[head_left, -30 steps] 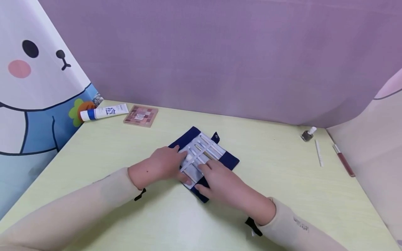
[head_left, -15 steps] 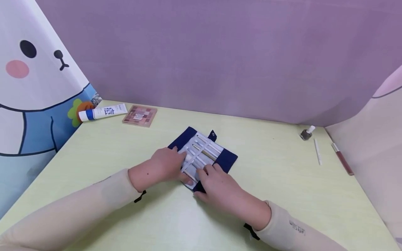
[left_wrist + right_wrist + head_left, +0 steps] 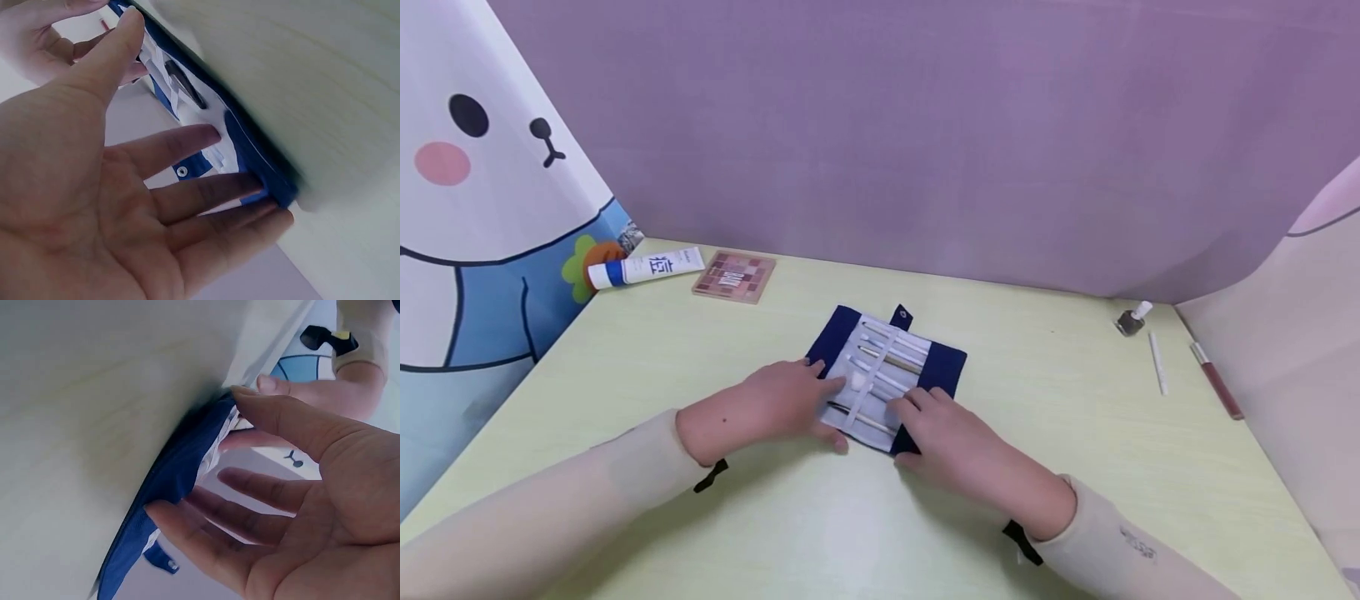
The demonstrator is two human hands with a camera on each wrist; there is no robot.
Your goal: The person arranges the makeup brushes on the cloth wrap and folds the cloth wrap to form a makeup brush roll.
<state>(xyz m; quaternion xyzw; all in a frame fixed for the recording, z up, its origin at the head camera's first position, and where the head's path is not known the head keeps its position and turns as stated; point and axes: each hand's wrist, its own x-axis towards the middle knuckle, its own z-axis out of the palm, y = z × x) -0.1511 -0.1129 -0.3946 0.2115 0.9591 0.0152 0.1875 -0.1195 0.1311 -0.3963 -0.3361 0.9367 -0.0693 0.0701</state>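
Observation:
A navy cloth roll case (image 3: 943,367) lies unrolled in the middle of the table, its pale lining facing up. Several slim, light-handled brush-like tools (image 3: 891,358) sit under its elastic band; a dark-tipped one (image 3: 184,84) is nearest me. My left hand (image 3: 778,400) rests on the case's left side with fingers spread and fairly straight, thumb by the near corner. On the navy right flap (image 3: 181,469) my right hand (image 3: 951,437) touches with loosely bent fingers, its thumb at the near edge. A snap strap (image 3: 902,317) sticks out at the back.
At the back left lie a white tube (image 3: 651,267) and a pink checkered palette (image 3: 734,276). A dark nail polish bottle (image 3: 1132,319), a thin white stick (image 3: 1158,363) and a reddish tube with pale cap (image 3: 1221,387) lie far right. A purple cloth (image 3: 925,150) closes the back.
The case has turned counterclockwise, its right side swinging away from me. My left hand has shifted slightly left, and my right hand has moved a little right along the flap.

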